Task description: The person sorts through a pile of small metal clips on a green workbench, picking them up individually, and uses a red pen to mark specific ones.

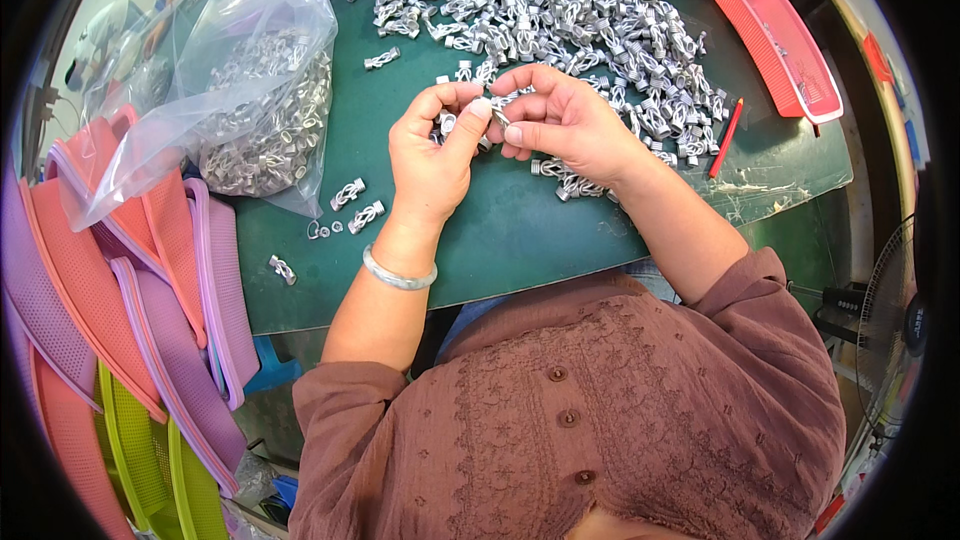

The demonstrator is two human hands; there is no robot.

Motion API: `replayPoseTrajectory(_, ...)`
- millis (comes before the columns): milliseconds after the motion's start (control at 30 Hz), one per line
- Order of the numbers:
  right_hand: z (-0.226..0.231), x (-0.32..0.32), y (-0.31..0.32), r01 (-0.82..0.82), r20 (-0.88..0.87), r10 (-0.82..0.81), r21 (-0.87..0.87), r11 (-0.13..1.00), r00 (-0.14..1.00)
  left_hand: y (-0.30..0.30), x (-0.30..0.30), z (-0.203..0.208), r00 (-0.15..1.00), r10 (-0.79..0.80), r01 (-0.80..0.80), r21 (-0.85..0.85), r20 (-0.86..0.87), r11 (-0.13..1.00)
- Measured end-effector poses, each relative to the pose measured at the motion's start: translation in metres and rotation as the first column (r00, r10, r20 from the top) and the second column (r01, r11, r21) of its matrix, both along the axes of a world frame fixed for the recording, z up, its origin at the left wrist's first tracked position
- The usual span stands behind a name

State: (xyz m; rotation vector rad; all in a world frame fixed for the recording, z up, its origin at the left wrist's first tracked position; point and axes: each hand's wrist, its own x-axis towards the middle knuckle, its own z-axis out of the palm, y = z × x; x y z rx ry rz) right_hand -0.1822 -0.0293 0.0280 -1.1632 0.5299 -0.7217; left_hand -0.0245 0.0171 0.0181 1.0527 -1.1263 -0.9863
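one small silvery piece is pinched between the left hand and right hand. similar pieces lie heaped on the green tabletop.

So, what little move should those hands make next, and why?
Perhaps the left hand should steady the small gray piece while the right hand turns it slightly. The fingers of both hands meet around it, hiding much of it, so a turn could show more. I'd go gently: a pile of loose gray looped pieces lies close by, where a dropped one could mix in.
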Motion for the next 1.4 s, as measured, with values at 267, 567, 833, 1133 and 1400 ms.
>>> replayPoseTrajectory(267, -0.006, 0.000, -0.002, 0.064, -0.002, -0.066, -0.166, 0.984, 0.998, 0.000, 0.001, 0.002, 0.997, 0.018, -0.010, 0.109, -0.076, 0.994)
replayPoseTrajectory(567, -0.009, 0.000, -0.002, 0.075, -0.058, -0.095, -0.280, 0.957, 0.994, 0.000, 0.001, 0.002, 0.996, -0.013, 0.025, 0.128, -0.093, 0.991)
replayPoseTrajectory(833, -0.004, 0.002, 0.003, 0.061, -0.154, -0.157, -0.497, 0.866, 0.976, -0.002, 0.000, -0.001, 0.983, -0.091, 0.120, 0.176, -0.162, 0.977)
replayPoseTrajectory(1133, -0.011, 0.001, -0.007, 0.001, -0.202, -0.510, -0.929, 0.369, 0.836, -0.012, 0.026, -0.006, 0.689, -0.028, 0.192, 0.145, -0.724, 0.971)
replayPoseTrajectory(1400, -0.015, 0.004, 0.005, -0.310, -0.381, -0.563, -0.924, 0.223, 0.733, -0.013, 0.026, -0.003, 0.545, 0.003, 0.251, 0.167, -0.838, 0.953)
